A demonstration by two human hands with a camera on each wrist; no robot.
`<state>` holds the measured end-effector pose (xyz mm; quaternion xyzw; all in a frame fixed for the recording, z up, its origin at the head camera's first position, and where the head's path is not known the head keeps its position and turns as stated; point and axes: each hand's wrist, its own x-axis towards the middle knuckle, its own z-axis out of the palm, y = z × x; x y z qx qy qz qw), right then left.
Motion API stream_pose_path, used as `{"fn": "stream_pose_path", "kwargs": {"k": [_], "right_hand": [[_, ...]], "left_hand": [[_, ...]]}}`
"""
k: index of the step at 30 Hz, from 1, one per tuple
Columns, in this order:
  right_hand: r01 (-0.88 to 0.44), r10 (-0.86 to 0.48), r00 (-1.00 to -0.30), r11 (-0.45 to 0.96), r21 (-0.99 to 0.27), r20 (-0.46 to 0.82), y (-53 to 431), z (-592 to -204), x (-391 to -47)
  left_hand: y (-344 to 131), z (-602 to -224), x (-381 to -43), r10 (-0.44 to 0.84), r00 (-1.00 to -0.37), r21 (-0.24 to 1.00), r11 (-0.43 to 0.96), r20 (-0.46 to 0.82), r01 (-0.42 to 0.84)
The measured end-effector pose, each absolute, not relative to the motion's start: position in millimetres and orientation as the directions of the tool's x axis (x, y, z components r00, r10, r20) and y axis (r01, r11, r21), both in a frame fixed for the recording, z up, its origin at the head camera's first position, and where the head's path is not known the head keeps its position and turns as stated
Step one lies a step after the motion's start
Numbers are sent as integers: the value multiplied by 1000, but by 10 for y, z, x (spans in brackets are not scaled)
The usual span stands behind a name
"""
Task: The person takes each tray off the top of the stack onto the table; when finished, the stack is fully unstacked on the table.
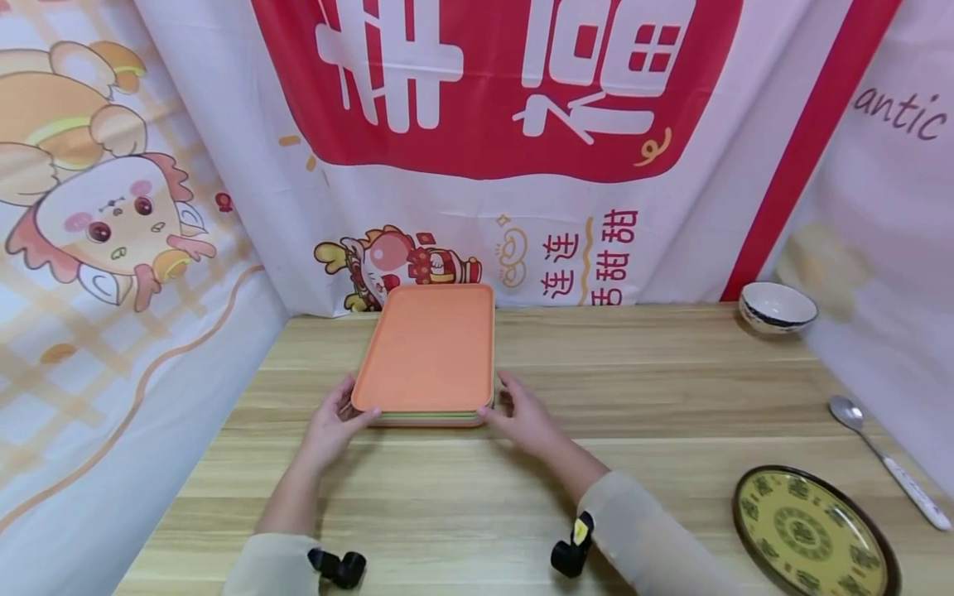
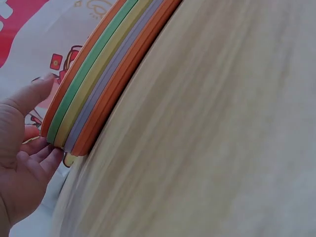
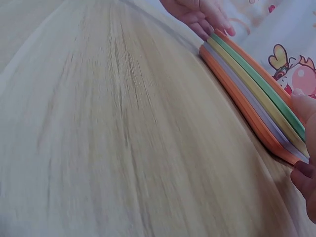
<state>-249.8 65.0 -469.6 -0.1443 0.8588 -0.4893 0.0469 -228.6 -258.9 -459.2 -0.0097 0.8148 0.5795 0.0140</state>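
A stack of several rectangular trays point(image 1: 428, 348) sits on the wooden table, an orange one on top. In the left wrist view, the layered rims of the trays point(image 2: 98, 94) are orange, green, yellow, greyish purple and orange again. My left hand point(image 1: 331, 424) holds the near left corner, its thumb at the top edge and its fingers against the side. At the near right corner, my right hand point(image 1: 524, 418) holds the stack, thumb at the front rim and fingers along the side. The right wrist view shows the right hand's fingers point(image 3: 303, 177) low at the corner.
On the right of the table point(image 1: 633, 381) lies a yellow patterned plate point(image 1: 805, 530) with a dark rim. A spoon point(image 1: 887, 459) with a white handle is beyond it, and a bowl point(image 1: 778, 308) stands at the back right corner. Printed cloth point(image 1: 477, 199) hangs behind the table.
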Motion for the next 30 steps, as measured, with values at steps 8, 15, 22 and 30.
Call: {"fn": "stream_pose_path", "kwargs": {"k": [8, 15, 22, 30], "right_hand": [[-207, -277, -956, 406, -890, 96, 549, -4740, -2490], [-196, -246, -964, 408, -891, 99, 560, -4757, -2509], [-187, -257, -963, 404, -896, 85, 554, -4744, -2503], [-170, -263, -961, 326, -930, 83, 541, -4734, -2498]], "left_hand": [[-2633, -4659, -2330, -55, -995, 953, 286, -86, -99], [-2605, -4624, -2353, -76, -992, 953, 279, -98, -115], [-2583, -4472, -2338, -100, -993, 948, 303, -68, -95], [-2536, -4428, -2311, -70, -994, 992, 91, -79, -85]]}}
